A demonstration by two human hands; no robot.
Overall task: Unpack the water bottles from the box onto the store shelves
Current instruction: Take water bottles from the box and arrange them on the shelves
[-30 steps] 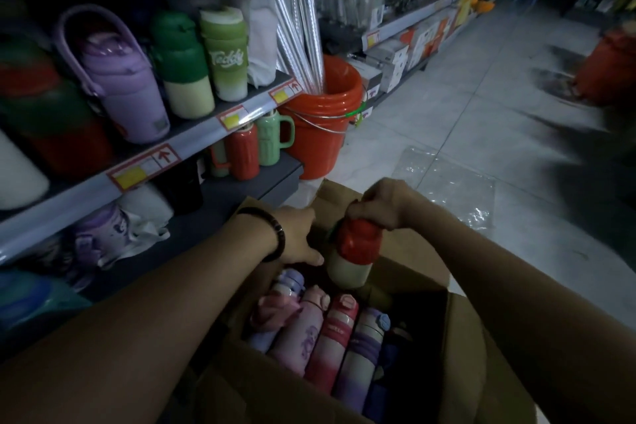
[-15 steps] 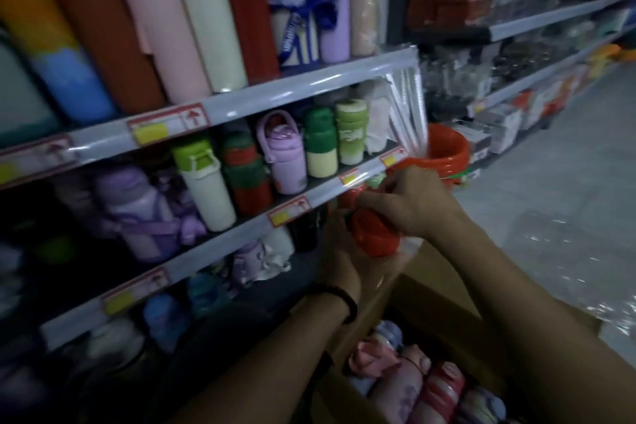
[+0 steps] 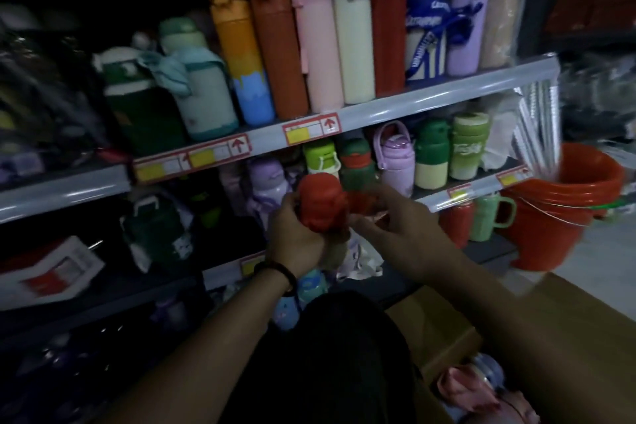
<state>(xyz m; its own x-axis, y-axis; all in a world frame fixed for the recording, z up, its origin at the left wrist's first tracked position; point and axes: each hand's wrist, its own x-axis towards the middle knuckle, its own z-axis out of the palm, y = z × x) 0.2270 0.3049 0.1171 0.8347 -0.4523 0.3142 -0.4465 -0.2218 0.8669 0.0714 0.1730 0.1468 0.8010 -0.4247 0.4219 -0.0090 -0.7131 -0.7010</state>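
At the left of the frame the shelves (image 3: 344, 114) now fill the view, while one second ago the camera looked down into the cardboard box (image 3: 444, 330), which is now only at the lower right edge. This means the person has turned from the box toward the shelves. In the centre, the left hand (image 3: 296, 234) is closed around the lower body of the red-capped water bottle (image 3: 321, 205) and holds it upright, in front of the middle shelf; before, this bottle was just above the box. To the right of it, the right hand (image 3: 395, 227) has left the cap and now pinches something thin beside the bottle, perhaps a plastic wrapper, but I cannot tell surely. I judge that the bottle is nearly ready for placing. At the lower right, pink bottles (image 3: 464, 389) remain in the box, so more unpacking waits.
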